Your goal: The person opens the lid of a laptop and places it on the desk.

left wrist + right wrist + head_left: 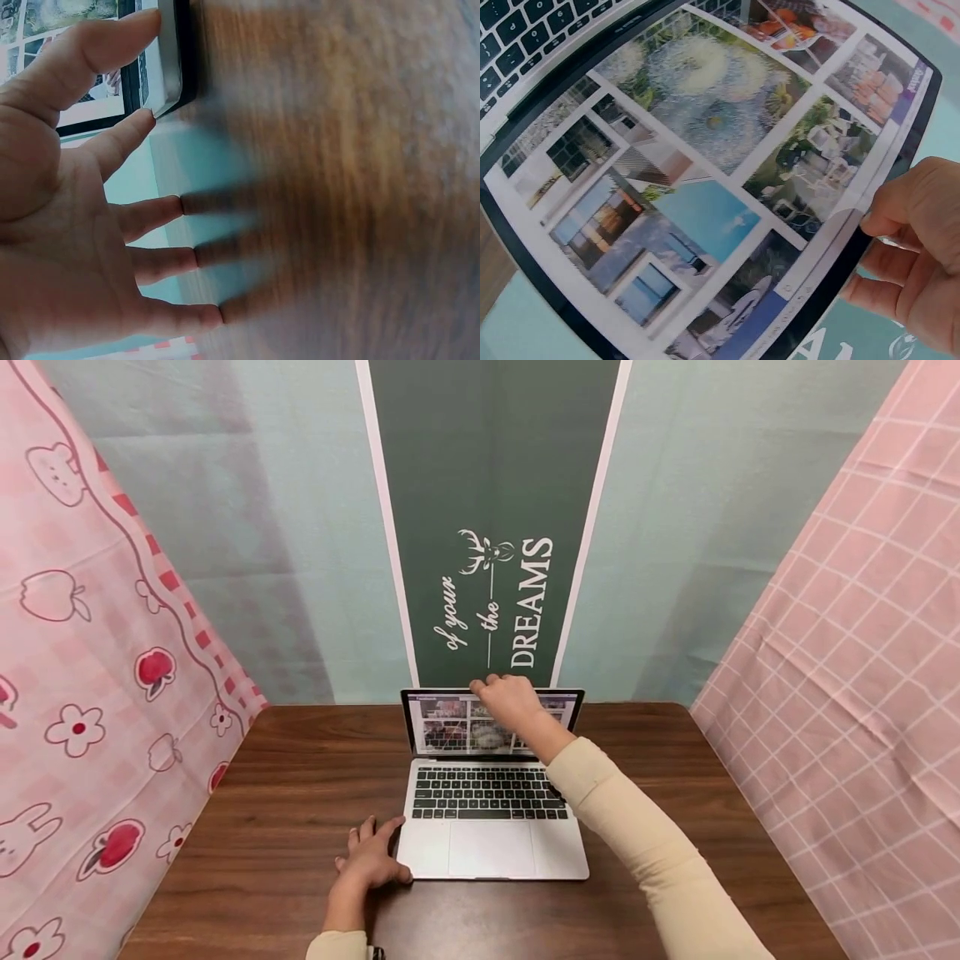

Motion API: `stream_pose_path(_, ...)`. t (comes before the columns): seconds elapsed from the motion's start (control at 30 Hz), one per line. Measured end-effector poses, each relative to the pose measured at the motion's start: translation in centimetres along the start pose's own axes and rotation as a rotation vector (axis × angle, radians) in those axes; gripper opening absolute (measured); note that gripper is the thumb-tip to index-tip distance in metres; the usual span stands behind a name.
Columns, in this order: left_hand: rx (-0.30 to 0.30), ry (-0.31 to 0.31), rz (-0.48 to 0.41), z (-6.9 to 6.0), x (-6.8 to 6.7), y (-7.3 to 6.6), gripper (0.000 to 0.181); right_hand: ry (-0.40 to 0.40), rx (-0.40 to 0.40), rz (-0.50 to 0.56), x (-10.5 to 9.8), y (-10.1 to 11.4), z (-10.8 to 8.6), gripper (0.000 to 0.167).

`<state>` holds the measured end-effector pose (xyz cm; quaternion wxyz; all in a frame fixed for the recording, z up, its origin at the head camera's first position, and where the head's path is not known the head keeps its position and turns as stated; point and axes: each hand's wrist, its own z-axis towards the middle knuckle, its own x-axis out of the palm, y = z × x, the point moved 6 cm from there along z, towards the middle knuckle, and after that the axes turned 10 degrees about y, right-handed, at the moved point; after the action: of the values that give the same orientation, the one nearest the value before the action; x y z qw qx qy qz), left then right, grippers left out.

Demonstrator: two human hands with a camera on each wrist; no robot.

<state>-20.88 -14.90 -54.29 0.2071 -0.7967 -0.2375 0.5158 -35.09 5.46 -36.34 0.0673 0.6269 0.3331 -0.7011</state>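
Observation:
A silver laptop (491, 847) stands unfolded on the wooden table, its lit screen (705, 150) showing a grid of pictures. With thumb and fingers, my right hand (512, 700) pinches the top edge of the lid; in the right wrist view the thumb of that hand (922, 247) lies on the screen side and the fingers go behind. Beside the base's left front corner, my left hand (371, 857) has its fingers spread, with thumb and forefinger touching the laptop's edge. The other fingertips of the left hand (82, 225) rest on the tabletop.
The brown wooden table (300, 793) extends to both sides of the laptop. Behind it hangs a blue-green curtain (330, 527) with a dark green lettered panel (495, 460). Pink cloths (82, 652) flank the table, the right one a checked cloth (862, 652).

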Motion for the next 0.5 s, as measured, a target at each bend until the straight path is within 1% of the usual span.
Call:
stream_pose_path(0.23,-0.004,0.001,-0.008,0.1,0.1,0.0,0.091,-0.005,0.018,0.088,1.0,-1.0,1.2,0.038)
stream_pose_path(0.37,-0.001,0.003,-0.007,0.1,0.0,0.1,0.091,0.000,0.028,0.097,1.2,-1.4,1.9,0.040)
stream_pose_path(0.5,0.001,0.002,-0.013,0.1,0.0,0.1,0.091,0.005,0.030,0.116,1.5,-2.0,2.4,0.045)
